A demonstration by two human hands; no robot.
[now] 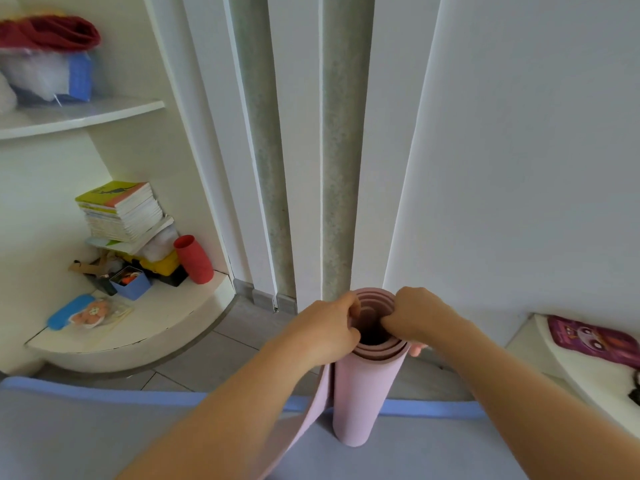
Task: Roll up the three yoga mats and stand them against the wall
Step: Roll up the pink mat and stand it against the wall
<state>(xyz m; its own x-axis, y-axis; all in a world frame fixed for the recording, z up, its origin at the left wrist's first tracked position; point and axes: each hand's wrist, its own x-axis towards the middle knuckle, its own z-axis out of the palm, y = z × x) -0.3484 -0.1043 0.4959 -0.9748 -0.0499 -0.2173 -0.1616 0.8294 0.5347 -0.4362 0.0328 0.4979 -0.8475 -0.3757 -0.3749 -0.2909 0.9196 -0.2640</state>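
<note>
A pink yoga mat (pixel 363 393) stands upright as a loose roll, its lower end resting on a flat grey-blue mat (pixel 104 427) with a blue edge. The roll's outer flap hangs loose down its left side. My left hand (pixel 322 334) grips the top rim on the left, fingers curled over the edge. On the right rim, my right hand (pixel 415 320) pinches the inner layers, thumb inside the spiral. The white wall (pixel 519 168) rises just behind the roll. No third mat is in view.
Curved white shelves (pixel 138 327) at the left hold stacked books (pixel 121 209), a red cup (pixel 194 259), a blue box and small toys. Another white ledge (pixel 554 355) with a purple packet sits at the right. Grey floor tiles lie between mat and wall.
</note>
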